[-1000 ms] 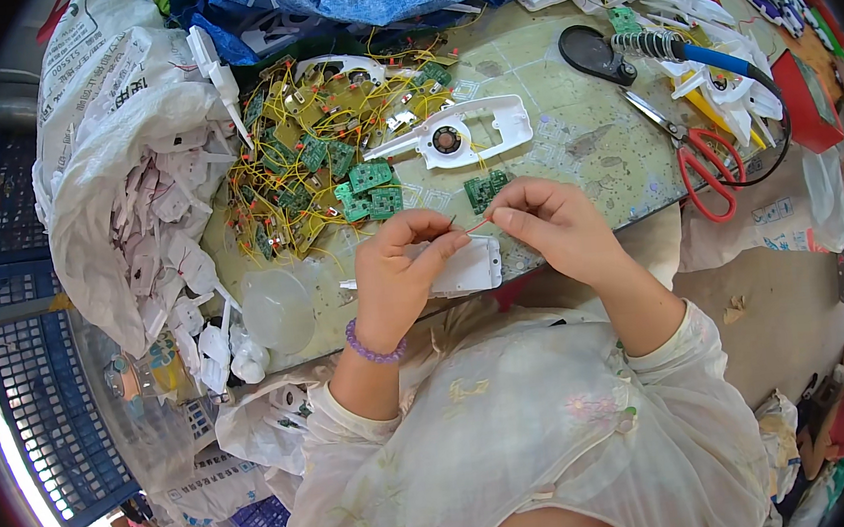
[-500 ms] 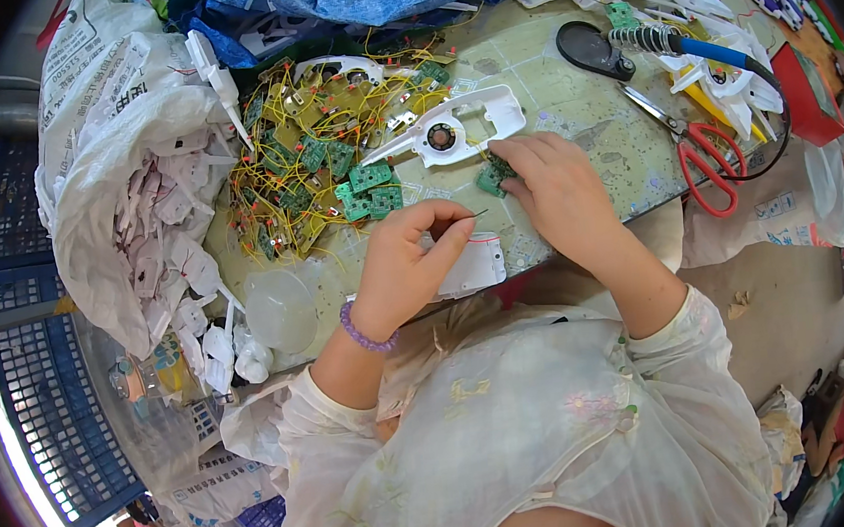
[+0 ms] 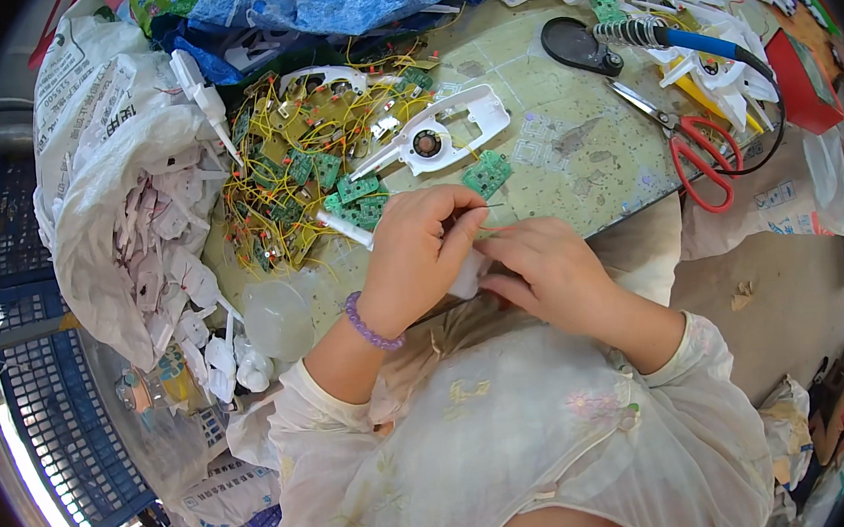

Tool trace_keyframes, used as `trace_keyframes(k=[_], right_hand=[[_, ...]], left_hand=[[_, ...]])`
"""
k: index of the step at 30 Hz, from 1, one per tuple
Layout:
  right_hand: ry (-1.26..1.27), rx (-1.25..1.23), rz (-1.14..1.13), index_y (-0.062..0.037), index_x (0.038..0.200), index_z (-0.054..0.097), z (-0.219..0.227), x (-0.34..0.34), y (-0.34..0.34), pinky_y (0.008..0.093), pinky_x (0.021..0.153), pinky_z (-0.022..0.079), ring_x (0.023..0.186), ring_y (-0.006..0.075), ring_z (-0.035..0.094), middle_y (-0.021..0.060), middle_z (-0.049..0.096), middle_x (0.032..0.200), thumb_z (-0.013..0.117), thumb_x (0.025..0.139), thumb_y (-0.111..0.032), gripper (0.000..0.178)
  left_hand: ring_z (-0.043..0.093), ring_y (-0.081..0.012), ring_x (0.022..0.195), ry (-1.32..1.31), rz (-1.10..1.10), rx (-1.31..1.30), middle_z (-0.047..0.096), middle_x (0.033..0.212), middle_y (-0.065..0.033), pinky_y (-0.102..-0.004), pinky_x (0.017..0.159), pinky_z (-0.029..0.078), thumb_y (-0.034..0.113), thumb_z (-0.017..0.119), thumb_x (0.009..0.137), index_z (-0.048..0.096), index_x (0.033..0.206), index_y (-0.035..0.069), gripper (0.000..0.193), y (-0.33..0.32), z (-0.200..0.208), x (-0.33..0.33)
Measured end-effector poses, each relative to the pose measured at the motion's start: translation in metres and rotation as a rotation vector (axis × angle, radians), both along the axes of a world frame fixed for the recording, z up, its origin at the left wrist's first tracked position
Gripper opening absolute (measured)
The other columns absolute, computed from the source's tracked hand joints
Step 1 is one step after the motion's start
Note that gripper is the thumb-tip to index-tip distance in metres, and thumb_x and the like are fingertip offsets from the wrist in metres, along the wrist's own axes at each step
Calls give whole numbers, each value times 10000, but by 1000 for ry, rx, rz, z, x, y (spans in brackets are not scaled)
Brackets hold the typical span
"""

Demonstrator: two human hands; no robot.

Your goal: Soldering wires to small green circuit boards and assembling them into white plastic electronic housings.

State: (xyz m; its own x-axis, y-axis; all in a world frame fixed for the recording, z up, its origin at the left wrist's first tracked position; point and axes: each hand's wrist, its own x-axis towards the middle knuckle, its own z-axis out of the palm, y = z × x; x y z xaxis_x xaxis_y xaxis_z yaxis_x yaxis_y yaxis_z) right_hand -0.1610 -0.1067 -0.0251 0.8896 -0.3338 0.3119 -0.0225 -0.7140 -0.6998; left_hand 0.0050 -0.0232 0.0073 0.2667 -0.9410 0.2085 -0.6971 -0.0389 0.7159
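One strand (image 3: 496,205): left hand (image 3: 420,244) is pinching it in a narrow grip, the tip sticking out past thumb and forefinger
White shell (image 3: 468,277): lying between the hands at the near edge of the tabletop (image 3: 620,171); right hand (image 3: 548,268) is holding its near end, thumb and fingers bracketing it
Red wire (image 3: 502,228): running by the right fingertips; whether they are gripping it, I cannot tell
Step in hand: seemingly bringing wire and shell together; the next move is probably calling for a steady shell and a fine pinch
Green board (image 3: 487,172): lying just beyond the hands
Sack (image 3: 78,123): gaping, holding many white parts (image 3: 162,221)
Blue bag (image 3: 329,6): covering some white pieces
Crate (image 3: 60,426): standing left, contents not showing
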Motion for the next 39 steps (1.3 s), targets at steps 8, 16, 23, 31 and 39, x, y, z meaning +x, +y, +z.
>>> trace_keyframes(k=[8,16,23,31,39], right_hand=[[-76,-77,-56,-52,976,628,-6,0,-5,383,767,451,878,263,590,76,644,914,711,746,-153,265],[-298,257,-500,-50,893,624,-7,-13,-31,283,621,461,695,160,580,59,621,818,689,809,-49,107],[-743,503,-903,-17,1078,501,15,-33,-107,179,577,375,668,45,487,4,541,785,712,829,-63,330],[-429,156,-961,-20,1044,689,32,-28,-165,213,775,431,823,74,572,32,663,882,673,881,-315,338],[-55,-521,-1256,-48,1159,618,58,-177,-176,314,683,515,759,194,641,109,682,838,562,917,-162,274]], left_hand=[[590,-234,690,-248,3,-31,636,720,-46,-347,668,421,100,703,756,680,833,82,82,-10,-14,6],[592,-238,708,-340,-97,-57,631,805,-41,-375,711,446,109,701,720,653,767,83,72,-13,-18,19],[649,-238,798,-275,-156,-71,676,1034,-66,-336,677,534,70,706,720,648,785,51,89,-13,-23,20],[653,-244,842,-265,-138,-43,673,1052,-66,-341,702,543,67,710,709,680,810,61,105,-11,-27,16],[654,-240,825,-192,-98,-37,678,1033,-65,-334,694,539,64,726,699,686,810,68,118,-10,-28,16]])
